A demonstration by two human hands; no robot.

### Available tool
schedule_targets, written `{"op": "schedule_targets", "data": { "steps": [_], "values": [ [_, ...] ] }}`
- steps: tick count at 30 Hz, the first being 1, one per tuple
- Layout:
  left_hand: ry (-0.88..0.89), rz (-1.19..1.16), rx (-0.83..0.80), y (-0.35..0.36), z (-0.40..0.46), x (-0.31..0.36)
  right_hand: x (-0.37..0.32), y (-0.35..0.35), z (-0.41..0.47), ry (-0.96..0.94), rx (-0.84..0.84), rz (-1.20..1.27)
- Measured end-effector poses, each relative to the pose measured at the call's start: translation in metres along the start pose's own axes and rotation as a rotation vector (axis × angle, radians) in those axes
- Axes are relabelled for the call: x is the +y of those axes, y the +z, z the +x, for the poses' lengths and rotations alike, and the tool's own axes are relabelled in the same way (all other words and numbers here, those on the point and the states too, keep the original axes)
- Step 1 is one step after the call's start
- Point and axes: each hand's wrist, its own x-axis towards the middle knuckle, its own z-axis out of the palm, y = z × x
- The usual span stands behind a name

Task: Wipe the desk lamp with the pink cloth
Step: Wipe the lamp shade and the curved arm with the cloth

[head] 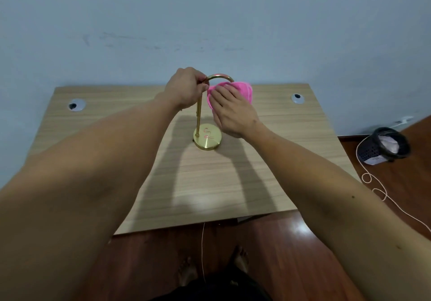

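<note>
Fingers on my left hand point(185, 88) are curled tight around the brass stem of the desk lamp point(199, 111), right up where it starts to arch over. My right hand point(229, 111) has its fingers spread flat, pressing the pink cloth point(242, 90) against the lamp's head, which the cloth pretty much hides. The lamp's round base point(207, 138) sits mid-desk point(116, 118), wall behind it.

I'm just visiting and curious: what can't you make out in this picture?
- Lamp shade: head view, covered by the cloth and the right hand.
- Left hand fingertips: curled around the lamp's arch.
- Pink marks on the base: too small.
- Bin contents: too small.
</note>
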Motion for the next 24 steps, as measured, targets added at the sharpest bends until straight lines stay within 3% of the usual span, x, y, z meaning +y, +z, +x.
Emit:
{"op": "schedule_targets", "data": {
  "steps": [8, 19, 24],
  "values": [
    [-0.002, 0.000, -0.005, 0.000, -0.001, 0.002, 0.020, 0.020, -0.052, -0.015, 0.188, 0.213],
    [0.002, 0.016, -0.015, 0.000, 0.001, 0.000, 0.005, 0.015, -0.023, -0.097, 0.039, -0.050],
    [-0.003, 0.012, -0.018, -0.002, 0.001, 0.000, 0.014, 0.019, -0.041, -0.225, -0.007, -0.106]
  ]
}}
